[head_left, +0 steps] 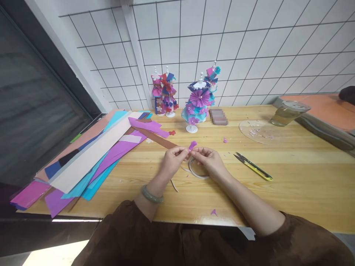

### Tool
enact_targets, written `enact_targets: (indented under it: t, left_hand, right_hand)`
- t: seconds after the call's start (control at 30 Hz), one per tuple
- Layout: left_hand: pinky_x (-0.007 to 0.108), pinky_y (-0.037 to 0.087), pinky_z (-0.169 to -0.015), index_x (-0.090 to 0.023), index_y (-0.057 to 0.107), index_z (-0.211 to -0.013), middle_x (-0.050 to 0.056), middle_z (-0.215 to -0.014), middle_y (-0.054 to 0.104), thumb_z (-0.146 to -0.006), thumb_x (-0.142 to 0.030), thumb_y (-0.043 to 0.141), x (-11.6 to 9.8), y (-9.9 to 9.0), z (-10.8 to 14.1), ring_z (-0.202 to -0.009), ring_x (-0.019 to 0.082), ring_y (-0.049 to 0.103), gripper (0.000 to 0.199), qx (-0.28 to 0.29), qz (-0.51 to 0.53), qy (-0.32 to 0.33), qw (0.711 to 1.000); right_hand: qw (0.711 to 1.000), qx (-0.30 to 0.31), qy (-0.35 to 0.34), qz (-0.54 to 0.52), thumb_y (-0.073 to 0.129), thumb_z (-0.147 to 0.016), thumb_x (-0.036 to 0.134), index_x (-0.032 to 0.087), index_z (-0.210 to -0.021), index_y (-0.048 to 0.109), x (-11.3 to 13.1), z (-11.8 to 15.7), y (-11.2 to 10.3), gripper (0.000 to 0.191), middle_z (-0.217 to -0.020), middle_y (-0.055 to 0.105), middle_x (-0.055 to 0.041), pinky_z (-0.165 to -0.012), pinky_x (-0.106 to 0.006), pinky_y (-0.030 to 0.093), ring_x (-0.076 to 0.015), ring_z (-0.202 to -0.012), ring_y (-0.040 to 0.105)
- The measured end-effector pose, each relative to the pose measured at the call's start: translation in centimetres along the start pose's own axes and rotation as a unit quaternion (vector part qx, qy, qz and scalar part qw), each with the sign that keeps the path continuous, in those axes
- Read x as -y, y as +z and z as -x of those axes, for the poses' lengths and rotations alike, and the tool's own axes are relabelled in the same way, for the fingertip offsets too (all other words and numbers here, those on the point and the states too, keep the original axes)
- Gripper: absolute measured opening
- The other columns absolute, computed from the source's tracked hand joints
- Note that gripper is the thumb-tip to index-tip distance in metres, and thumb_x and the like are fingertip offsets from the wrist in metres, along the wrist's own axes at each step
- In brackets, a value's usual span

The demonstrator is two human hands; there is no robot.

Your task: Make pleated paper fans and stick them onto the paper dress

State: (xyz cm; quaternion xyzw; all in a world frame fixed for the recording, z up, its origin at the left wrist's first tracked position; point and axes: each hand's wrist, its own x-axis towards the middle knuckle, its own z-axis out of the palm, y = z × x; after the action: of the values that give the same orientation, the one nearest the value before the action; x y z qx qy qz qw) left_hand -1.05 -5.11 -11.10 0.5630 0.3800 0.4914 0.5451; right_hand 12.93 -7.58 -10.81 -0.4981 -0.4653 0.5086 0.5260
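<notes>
Both hands meet over the middle of the table, fingertips pinched together. Between them a small purple paper piece [193, 145] stands up, its lower end hidden by the fingers. My left hand [174, 159] is closed on its left side, and my right hand [208, 159] is closed against its right side. A loop of thin white cord [197, 174] lies on the wood below the hands. Beyond them stands a small white dress form [200, 98] dressed in purple, blue and navy paper pleats and flowers.
Coloured paper strips [91, 157] are piled at the left. Yellow-and-black thread snips [253, 166] lie at the right, near a clear dish [259, 132] of small beads and a lidded cup [288, 112]. More decorated forms [168, 92] stand by the tiled wall. Purple scraps [213, 212] dot the table.
</notes>
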Motion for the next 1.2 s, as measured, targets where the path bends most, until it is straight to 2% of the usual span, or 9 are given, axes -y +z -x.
enact_targets:
  t: [0.2,0.33,0.43,0.63,0.83,1.03,1.2]
  left_hand:
    - [0.021,0.042,-0.058,-0.012,0.065,-0.074,0.001,-0.063,0.058,-0.068,-0.032,0.064,0.13,-0.25,-0.23,-0.058,0.008,0.051,0.021,0.012,0.094,-0.079,0.992]
    - [0.021,0.041,-0.058,-0.011,0.063,-0.073,0.001,-0.064,0.057,-0.067,-0.032,0.066,0.01,-0.30,-0.21,-0.060,0.008,0.051,0.021,0.021,0.153,-0.091,0.984]
    - [0.022,0.041,-0.058,-0.011,0.064,-0.073,0.001,-0.064,0.057,-0.067,-0.031,0.066,-0.05,-0.27,-0.21,-0.059,0.008,0.051,0.022,0.020,0.154,-0.095,0.983]
    - [0.022,0.040,-0.061,-0.011,0.066,-0.073,0.001,-0.063,0.058,-0.066,-0.030,0.067,-0.01,-0.21,-0.30,-0.059,0.008,0.051,0.021,0.019,0.137,-0.099,0.985]
    - [0.022,0.041,-0.062,-0.010,0.065,-0.072,0.001,-0.063,0.057,-0.067,-0.029,0.067,-0.03,-0.21,-0.13,-0.060,0.007,0.051,0.019,0.058,0.184,-0.101,0.976]
    - [0.022,0.041,-0.060,-0.009,0.063,-0.072,0.002,-0.063,0.056,-0.068,-0.030,0.067,0.09,-0.23,-0.09,-0.060,0.008,0.051,0.021,0.075,0.195,-0.121,0.970]
    - [0.022,0.041,-0.060,-0.008,0.063,-0.072,0.003,-0.064,0.056,-0.069,-0.029,0.066,0.10,-0.30,-0.05,-0.060,0.007,0.051,0.022,0.089,0.207,-0.140,0.964]
  right_hand:
    - [0.998,0.002,0.027,-0.060,0.071,-0.061,0.036,0.015,-0.083,0.067,-0.28,-0.09,-0.36,0.030,-0.065,0.062,-0.0003,-0.046,-0.018,0.035,-0.0044,-0.046,0.044]
    - [0.996,0.008,0.030,-0.088,0.070,-0.064,0.033,0.016,-0.085,0.067,-0.26,-0.14,-0.54,0.027,-0.065,0.061,0.0004,-0.047,-0.019,0.035,-0.0049,-0.047,0.045]
    - [0.995,0.007,0.025,-0.098,0.068,-0.066,0.035,0.016,-0.084,0.067,0.02,-0.05,-0.46,0.025,-0.066,0.060,0.0002,-0.048,-0.019,0.037,-0.0054,-0.049,0.046]
    - [0.999,0.006,-0.001,-0.040,0.069,-0.065,0.038,0.016,-0.081,0.065,0.12,0.13,-0.09,0.027,-0.063,0.062,-0.0002,-0.049,-0.020,0.038,-0.0060,-0.048,0.047]
    - [0.998,0.032,0.000,-0.046,0.069,-0.065,0.037,0.017,-0.086,0.067,-0.12,0.09,0.00,0.029,-0.064,0.064,0.0001,-0.049,-0.020,0.038,-0.0054,-0.048,0.047]
    - [0.998,0.012,-0.034,-0.044,0.072,-0.062,0.034,0.017,-0.084,0.068,-0.39,-0.01,-0.05,0.028,-0.061,0.064,0.0010,-0.051,-0.021,0.040,-0.0065,-0.049,0.049]
    - [0.999,0.005,-0.038,-0.032,0.072,-0.062,0.034,0.017,-0.083,0.069,-0.46,-0.04,-0.16,0.027,-0.060,0.064,0.0011,-0.051,-0.021,0.041,-0.0066,-0.048,0.050]
